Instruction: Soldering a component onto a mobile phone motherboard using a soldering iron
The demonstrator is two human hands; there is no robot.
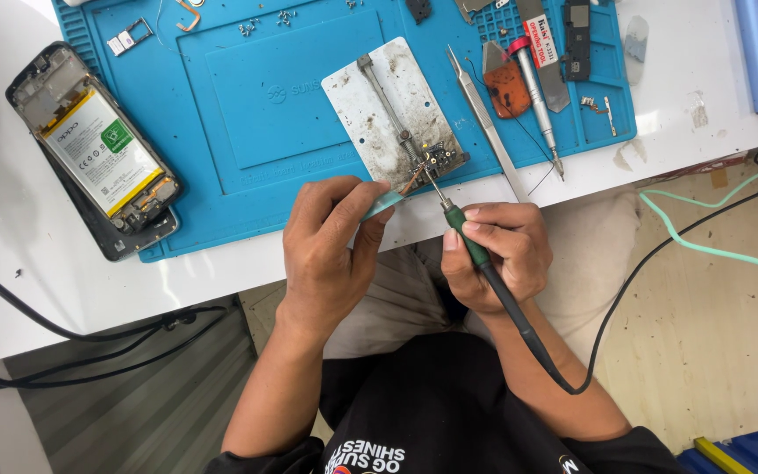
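Note:
My right hand grips a soldering iron with a green handle and a black cable. Its tip touches a small circuit part clamped at the near end of a worn metal holder plate. My left hand pinches a thin teal tool whose brownish end reaches the same part from the left. The plate lies on a blue work mat at the near edge of the white table.
An opened phone with its battery showing lies at the mat's left edge. Tweezers, a screwdriver, an orange pick and small screws lie on the mat's right. Black cables hang left; a green cable runs right.

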